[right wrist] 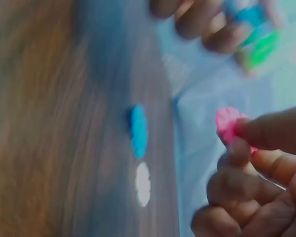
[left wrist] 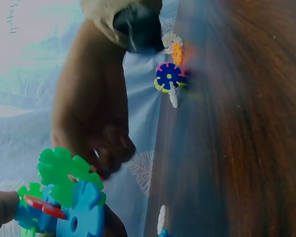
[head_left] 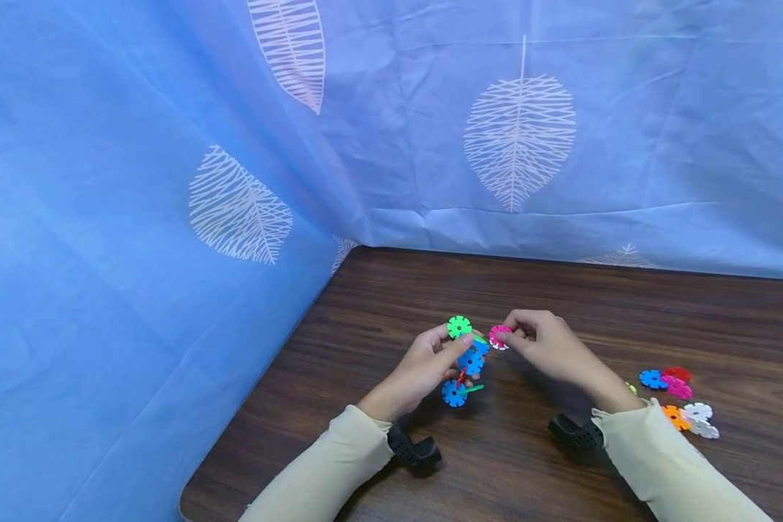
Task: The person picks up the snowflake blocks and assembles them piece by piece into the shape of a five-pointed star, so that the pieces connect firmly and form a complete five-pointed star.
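My left hand [head_left: 424, 364] grips a joined cluster of notched plastic discs. A green disc [head_left: 459, 326] stands at its top, a blue disc [head_left: 454, 394] hangs at its lower end, and a red disc [left wrist: 45, 207] is wedged among the blue and green ones in the left wrist view. To the right, my right hand [head_left: 554, 349] pinches a pink notched disc [head_left: 499, 335] between thumb and finger, a short gap from the cluster. The right wrist view has the same pink disc [right wrist: 228, 123] at the fingertips, with the cluster blurred above.
On the dark wooden table [head_left: 378, 304], loose discs lie right of my right forearm, among them a blue one [head_left: 653, 379], an orange one [head_left: 675, 417] and white ones [head_left: 698, 412]. Another blue disc [right wrist: 139, 131] and a white disc [right wrist: 143, 184] lie nearby. Blue leaf-print cloth [head_left: 417, 145] borders the table.
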`<state>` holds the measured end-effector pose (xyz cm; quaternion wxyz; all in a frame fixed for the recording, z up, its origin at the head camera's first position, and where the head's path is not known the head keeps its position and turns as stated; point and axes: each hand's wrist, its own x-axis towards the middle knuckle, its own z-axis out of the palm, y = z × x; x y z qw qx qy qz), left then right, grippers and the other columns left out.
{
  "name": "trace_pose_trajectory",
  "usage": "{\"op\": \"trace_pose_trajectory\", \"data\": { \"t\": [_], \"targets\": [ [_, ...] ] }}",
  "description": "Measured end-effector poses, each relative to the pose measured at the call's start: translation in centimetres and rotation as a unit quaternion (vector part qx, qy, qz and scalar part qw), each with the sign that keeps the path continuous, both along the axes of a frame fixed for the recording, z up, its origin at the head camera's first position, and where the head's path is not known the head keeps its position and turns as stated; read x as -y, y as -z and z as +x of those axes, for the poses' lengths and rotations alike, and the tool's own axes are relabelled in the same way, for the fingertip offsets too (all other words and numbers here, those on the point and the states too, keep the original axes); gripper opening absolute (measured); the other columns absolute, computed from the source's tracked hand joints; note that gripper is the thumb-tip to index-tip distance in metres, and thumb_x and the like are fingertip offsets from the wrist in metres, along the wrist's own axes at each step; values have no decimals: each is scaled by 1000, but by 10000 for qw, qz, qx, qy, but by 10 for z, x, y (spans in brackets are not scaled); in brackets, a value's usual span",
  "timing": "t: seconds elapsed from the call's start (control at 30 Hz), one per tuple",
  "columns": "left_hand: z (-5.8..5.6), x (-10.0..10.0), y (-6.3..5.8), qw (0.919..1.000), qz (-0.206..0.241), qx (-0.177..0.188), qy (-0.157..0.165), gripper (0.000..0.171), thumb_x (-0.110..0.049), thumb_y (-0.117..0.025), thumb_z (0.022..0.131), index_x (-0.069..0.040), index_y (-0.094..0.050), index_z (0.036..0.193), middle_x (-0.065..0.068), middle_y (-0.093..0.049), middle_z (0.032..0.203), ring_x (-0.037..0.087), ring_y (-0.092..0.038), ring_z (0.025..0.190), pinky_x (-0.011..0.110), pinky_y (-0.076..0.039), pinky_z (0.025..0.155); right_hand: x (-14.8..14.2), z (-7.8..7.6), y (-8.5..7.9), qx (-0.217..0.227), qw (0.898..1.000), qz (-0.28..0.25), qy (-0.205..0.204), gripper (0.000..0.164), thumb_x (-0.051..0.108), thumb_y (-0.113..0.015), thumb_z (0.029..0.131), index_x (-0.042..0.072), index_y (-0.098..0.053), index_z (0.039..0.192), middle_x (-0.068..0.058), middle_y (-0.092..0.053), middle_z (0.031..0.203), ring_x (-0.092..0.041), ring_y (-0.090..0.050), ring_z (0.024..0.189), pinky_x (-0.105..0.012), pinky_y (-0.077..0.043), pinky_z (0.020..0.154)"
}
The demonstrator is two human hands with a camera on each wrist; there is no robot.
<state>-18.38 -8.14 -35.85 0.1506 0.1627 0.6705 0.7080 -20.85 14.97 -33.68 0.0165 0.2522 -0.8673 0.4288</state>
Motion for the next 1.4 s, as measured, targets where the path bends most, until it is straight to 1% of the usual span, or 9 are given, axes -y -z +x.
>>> {"op": "trace_pose_trajectory", "data": {
  "t": [0.17, 0.23, 0.47, 0.67, 0.83, 0.97, 1.17, 1.23, 1.4],
  "targets": [
    [0, -1, 0, 10000, -16, 23, -37, 35, -28, -56, 109, -2, -60, 131, 9, -70, 94, 17, -69, 77, 35, -61, 80, -7, 23, -11, 833, 9915, -844, -542, 12, 8, -62, 104, -3, -65, 99, -14, -62, 73, -17, -51, 52, -33, -48, 48],
    [1, -1, 0, 10000, -45, 1, -67, 36, -28, -56, 109, -1, -60, 132, 8, -71, 95, 17, -70, 77, 35, -61, 80, -6, 28, -12, 962, 9877, -992, -726, 12, 6, -62, 103, -6, -64, 100, -17, -64, 75, -20, -54, 53, -34, -51, 49],
    [2, -3, 1, 10000, 57, -19, 71, 41, -28, -55, 109, 2, -57, 137, 5, -71, 94, 15, -68, 78, 31, -61, 78, -1, 34, -7, 787, 9868, -1182, -773, 11, 1, -62, 102, -8, -64, 96, -14, -65, 72, -17, -55, 49, -36, -52, 46],
    [3, -3, 1, 9997, 214, -49, 120, 31, -25, -54, 110, 0, -57, 128, 5, -71, 91, 16, -69, 76, 31, -61, 75, 1, 34, -4, 708, 9814, -1499, -968, 15, 2, -59, 104, -11, -61, 97, -20, -66, 74, -23, -60, 50, -36, -53, 50],
    [3, -3, 0, 9995, 234, -100, 183, 27, -23, -54, 110, -2, -56, 126, 6, -71, 93, 17, -71, 78, 35, -62, 79, 2, 34, -3, 940, 9766, -1666, -983, 19, 6, -59, 105, -12, -61, 99, -26, -67, 78, -28, -62, 52, -34, -57, 60],
    [3, -3, -1, 9994, 245, -137, 218, 26, -23, -55, 110, -2, -56, 125, 6, -71, 95, 17, -71, 80, 38, -62, 82, 4, 34, -4, 1173, 9728, -1766, -934, 22, 9, -59, 106, -12, -61, 99, -30, -67, 80, -28, -61, 53, -36, -59, 60],
    [4, -2, -3, 9993, 59, -356, 73, 31, -27, -50, 111, 0, -59, 123, 3, -68, 99, 13, -67, 88, 37, -61, 85, 8, 36, -7, 968, 9798, -1620, -658, 21, 11, -61, 105, -7, -63, 97, -18, -69, 74, -24, -58, 50, -36, -51, 52],
    [4, -3, -3, 9991, -65, -427, 21, 34, -29, -48, 112, 1, -60, 122, 2, -66, 99, 13, -66, 88, 36, -61, 85, 9, 37, -7, 905, 9813, -1592, -599, 20, 11, -62, 105, -6, -63, 96, -18, -68, 73, -23, -56, 49, -36, -49, 50],
    [5, -4, -3, 9982, -164, -558, 165, 32, -25, -46, 112, 4, -56, 119, 3, -59, 92, 12, -62, 85, 35, -61, 83, 13, 41, -8, 761, 9825, -1620, -515, 19, 10, -62, 104, -4, -63, 92, -20, -65, 71, -21, -53, 47, -34, -46, 46]
  ]
}}
